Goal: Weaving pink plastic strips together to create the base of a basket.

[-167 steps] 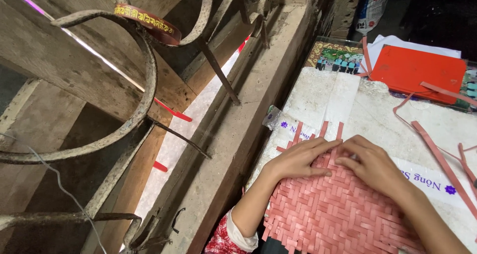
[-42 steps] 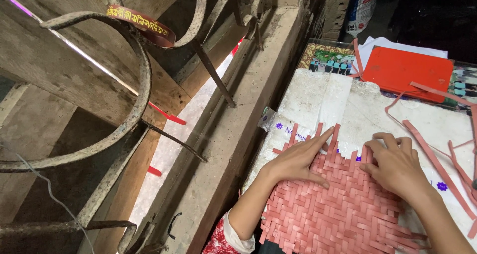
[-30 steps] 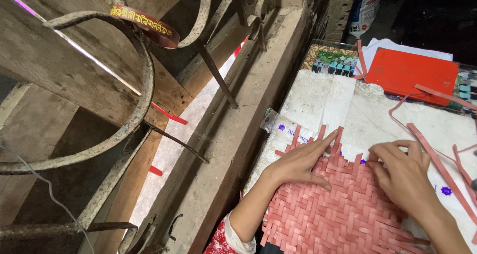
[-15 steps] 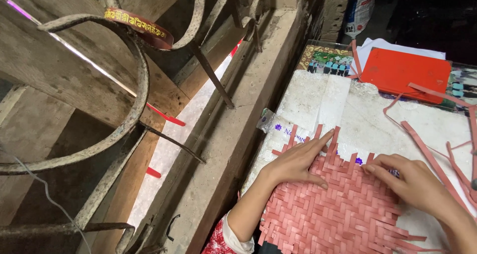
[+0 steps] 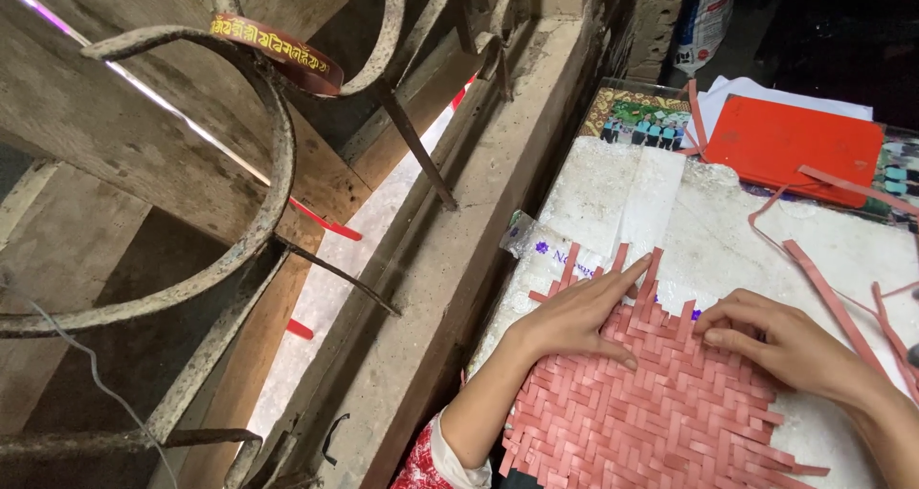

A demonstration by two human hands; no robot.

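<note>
While my left hand point(image 5: 579, 317) stayed flat on the pink woven mat point(image 5: 632, 412) lying near me on the white sheet point(image 5: 728, 240), my right hand point(image 5: 785, 345), fingers curled empty, had slid rightward along its far edge, tidying strips.

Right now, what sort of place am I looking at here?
Probably a home craft workspace beside a window, not a factory: a curved iron window grille over a stone sill, a plastic-covered table, and both hands on a pink woven strip mat.
</note>
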